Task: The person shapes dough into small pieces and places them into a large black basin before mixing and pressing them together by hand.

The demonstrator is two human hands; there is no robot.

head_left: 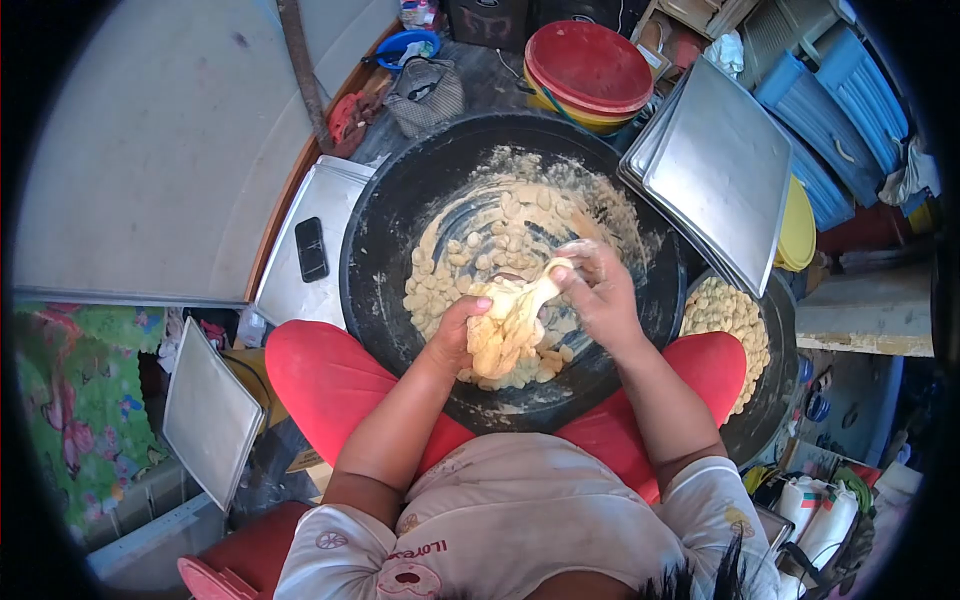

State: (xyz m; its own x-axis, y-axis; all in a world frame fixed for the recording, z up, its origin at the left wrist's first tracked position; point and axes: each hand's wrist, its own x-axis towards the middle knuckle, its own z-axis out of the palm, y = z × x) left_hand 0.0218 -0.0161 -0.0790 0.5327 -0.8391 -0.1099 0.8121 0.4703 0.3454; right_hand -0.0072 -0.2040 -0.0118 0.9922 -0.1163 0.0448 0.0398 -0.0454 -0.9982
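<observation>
A soft, pale yellow lump of dough [505, 335] hangs between my hands over a big black basin [385, 215]. My left hand [457, 328] is closed around the dough's left side, thumb on top. With its fingers bent, my right hand [597, 290] pinches a stretched end of the dough at the upper right. White flour coats the fingers of that hand. Under the dough, many small flattened dough pieces [500, 238] lie in the floury basin. The dough hides part of the basin's middle.
A second black tub with more dough pieces [727, 325] stands at the right by my knee. Stacked metal trays [715, 170] lean over the basin's right rim. A phone [311, 249] lies on a metal sheet at the left. Red and yellow tubs [588, 65] stand behind.
</observation>
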